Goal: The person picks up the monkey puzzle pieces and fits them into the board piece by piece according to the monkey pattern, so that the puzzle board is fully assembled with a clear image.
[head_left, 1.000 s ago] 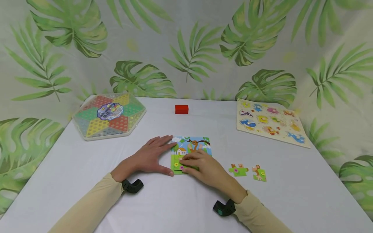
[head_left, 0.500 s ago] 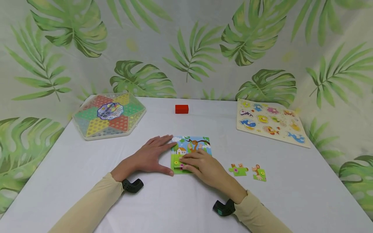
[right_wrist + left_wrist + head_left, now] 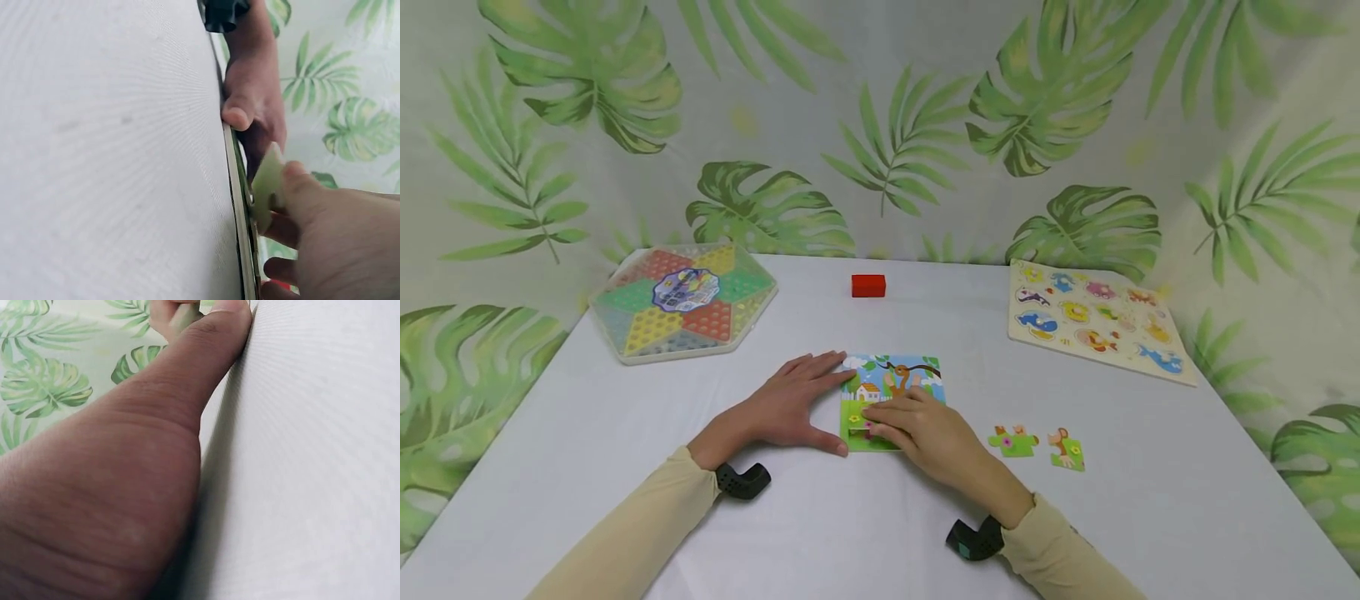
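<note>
A square jigsaw board [image 3: 928, 375] with a monkey, a branch and a small house lies on the white table. My left hand [image 3: 786, 404] is spread beside it, fingertips and thumb at its left edge. With thumb and fingers, my right hand [image 3: 936, 442] pinches a green flowered puzzle piece [image 3: 855, 416] over the board's lower left part. The right wrist view shows this piece [image 3: 267, 181] tilted up from the board, its lower edge right at the surface. Fingers hide the board's lower right part. Two loose puzzle pieces, one green with a pink flower [image 3: 1015, 443] and one with a monkey [image 3: 1067, 450], lie to the right.
A hexagonal Chinese checkers board [image 3: 707, 321] lies at the back left. At the back centre is a red block [image 3: 868, 286]. A wooden animal peg puzzle [image 3: 1071, 333] lies at the back right, before a leaf-print cloth [image 3: 925, 225].
The near edge of the pinched piece has lifted, so it now tilts up from the board. My left hand has stayed at the board's edge. The head view has shifted slightly.
</note>
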`<act>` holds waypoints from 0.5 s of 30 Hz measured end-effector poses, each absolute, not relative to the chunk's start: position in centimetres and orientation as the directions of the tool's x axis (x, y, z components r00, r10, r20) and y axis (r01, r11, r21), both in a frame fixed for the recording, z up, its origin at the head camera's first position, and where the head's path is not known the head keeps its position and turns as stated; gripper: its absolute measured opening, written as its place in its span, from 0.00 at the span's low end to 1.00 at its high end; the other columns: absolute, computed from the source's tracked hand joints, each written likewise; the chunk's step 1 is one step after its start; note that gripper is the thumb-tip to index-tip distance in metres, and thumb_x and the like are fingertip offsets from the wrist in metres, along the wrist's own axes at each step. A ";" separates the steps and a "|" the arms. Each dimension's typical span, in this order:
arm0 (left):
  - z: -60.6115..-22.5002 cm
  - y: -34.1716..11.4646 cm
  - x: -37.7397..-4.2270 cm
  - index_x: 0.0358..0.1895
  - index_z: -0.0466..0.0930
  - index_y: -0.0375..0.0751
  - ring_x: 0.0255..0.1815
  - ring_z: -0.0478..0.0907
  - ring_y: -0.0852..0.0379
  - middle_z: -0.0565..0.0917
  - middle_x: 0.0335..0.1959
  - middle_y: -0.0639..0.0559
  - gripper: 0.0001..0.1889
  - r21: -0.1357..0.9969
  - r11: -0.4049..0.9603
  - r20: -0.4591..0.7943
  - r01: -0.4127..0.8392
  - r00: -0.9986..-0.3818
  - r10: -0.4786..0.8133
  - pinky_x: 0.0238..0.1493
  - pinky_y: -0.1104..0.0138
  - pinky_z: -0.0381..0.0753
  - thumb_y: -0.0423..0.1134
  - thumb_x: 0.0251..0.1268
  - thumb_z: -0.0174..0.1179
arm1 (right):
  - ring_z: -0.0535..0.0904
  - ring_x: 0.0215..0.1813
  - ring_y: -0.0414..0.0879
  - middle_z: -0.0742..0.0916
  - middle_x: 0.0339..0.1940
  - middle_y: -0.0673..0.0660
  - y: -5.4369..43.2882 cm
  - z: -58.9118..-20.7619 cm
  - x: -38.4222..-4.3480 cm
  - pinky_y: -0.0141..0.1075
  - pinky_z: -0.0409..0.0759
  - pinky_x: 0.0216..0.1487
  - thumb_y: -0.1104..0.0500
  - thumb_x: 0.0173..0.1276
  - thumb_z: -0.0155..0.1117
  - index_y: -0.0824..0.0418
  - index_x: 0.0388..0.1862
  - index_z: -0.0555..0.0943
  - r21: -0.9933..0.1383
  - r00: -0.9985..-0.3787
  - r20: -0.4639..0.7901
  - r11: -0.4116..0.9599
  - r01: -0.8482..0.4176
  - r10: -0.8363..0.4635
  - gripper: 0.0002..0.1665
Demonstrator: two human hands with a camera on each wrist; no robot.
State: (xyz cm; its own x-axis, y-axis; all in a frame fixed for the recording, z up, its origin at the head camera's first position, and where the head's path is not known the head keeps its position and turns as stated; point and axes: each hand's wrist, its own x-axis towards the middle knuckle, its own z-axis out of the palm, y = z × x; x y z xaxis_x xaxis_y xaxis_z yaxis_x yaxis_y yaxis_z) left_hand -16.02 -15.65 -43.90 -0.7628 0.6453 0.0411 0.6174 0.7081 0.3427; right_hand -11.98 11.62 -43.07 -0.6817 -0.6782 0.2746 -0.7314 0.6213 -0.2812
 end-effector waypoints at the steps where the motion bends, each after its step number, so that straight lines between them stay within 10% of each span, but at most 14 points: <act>1: -43.9 -15.7 -16.0 0.81 0.61 0.52 0.85 0.51 0.48 0.56 0.84 0.47 0.58 0.344 0.708 0.041 0.617 -0.763 0.645 0.83 0.46 0.51 0.79 0.48 0.66 | 0.79 0.57 0.42 0.88 0.59 0.42 11.7 -43.2 -12.0 0.40 0.81 0.60 0.46 0.77 0.62 0.46 0.61 0.87 -0.284 -0.680 0.276 0.619 -0.733 -0.679 0.19; 15: -44.1 -15.7 -16.1 0.81 0.63 0.51 0.85 0.52 0.47 0.57 0.84 0.47 0.58 0.349 0.704 0.063 0.618 -0.765 0.641 0.83 0.46 0.51 0.77 0.48 0.68 | 0.77 0.66 0.45 0.85 0.66 0.46 11.8 -43.7 -12.2 0.43 0.81 0.65 0.46 0.77 0.63 0.48 0.63 0.85 -0.272 -0.652 0.285 0.593 -0.758 -0.702 0.20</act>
State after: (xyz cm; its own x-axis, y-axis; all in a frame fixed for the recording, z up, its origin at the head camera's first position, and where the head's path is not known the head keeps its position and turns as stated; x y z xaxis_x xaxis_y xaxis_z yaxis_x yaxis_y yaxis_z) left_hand -16.06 -15.73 -44.14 -0.7652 0.6407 0.0635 0.6184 0.7039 0.3494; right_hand -12.18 11.78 -43.70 -0.6522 -0.7023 0.2854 -0.7578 0.5931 -0.2721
